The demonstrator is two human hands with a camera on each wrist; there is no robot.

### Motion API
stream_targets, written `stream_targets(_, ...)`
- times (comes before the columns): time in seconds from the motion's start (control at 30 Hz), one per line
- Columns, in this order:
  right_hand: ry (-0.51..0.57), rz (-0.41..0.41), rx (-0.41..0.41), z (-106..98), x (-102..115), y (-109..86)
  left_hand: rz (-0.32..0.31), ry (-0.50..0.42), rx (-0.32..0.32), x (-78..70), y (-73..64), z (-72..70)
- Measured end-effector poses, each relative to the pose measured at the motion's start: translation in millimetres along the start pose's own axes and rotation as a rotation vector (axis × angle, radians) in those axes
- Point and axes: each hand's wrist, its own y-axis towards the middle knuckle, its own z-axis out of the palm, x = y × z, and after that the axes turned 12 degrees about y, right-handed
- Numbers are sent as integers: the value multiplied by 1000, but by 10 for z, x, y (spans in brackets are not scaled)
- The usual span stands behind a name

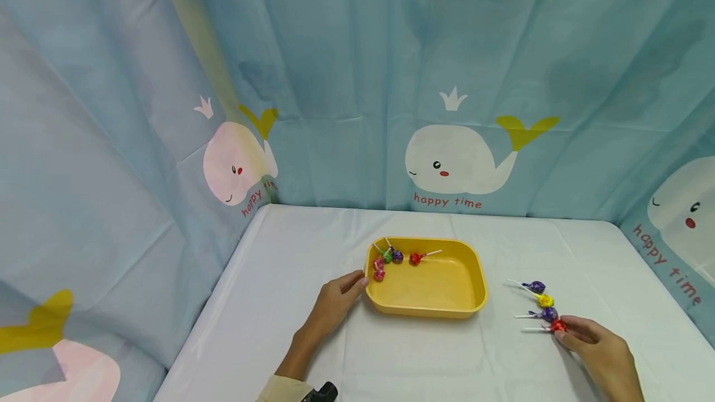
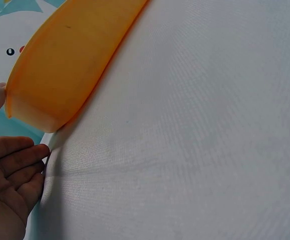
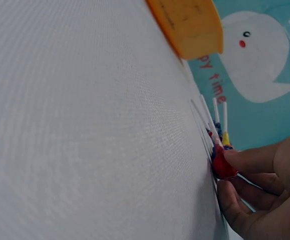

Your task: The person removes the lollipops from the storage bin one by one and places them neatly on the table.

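Observation:
My left hand [image 1: 334, 303] rests its fingertips against the left end of a yellow tray [image 1: 430, 312]. In the left wrist view its thumb touches the tray's rim while the other fingers lie loosely extended near the tabletop. At the right, my right hand [image 1: 603, 352] pinches a red lollipop [image 3: 224, 165] by its candy head between thumb and fingers, low over the cloth. Just beyond it lie a purple lollipop [image 1: 550, 314], a yellow lollipop [image 1: 545, 300] and another purple lollipop [image 1: 537, 286], sticks toward the left.
Inside the tray, a green lollipop [image 1: 387, 257], a purple one [image 1: 397, 257] and pink ones [image 1: 379, 272] cluster at the left; a red lollipop [image 1: 415, 259] lies nearer the middle. White cloth [image 1: 424, 358] covers the table. A blue whale-print curtain [image 1: 346, 79] hangs behind and at the sides.

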Motion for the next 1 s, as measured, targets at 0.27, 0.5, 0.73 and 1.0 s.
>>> stream_targets(0.27,12,9,1,13,22,1,18,15,2,3,-9,-4)
stream_targets(0.5,16,14,-21,16,107,-24,19,18,1,7,-12,-3)
stream_targets(0.73,48,18,-46,34,222,-68,3,19,0,5,-11,2)
stream_targets(1.0,120,-79,-69,99,425,-160,-2,16,2,2,-7,2)
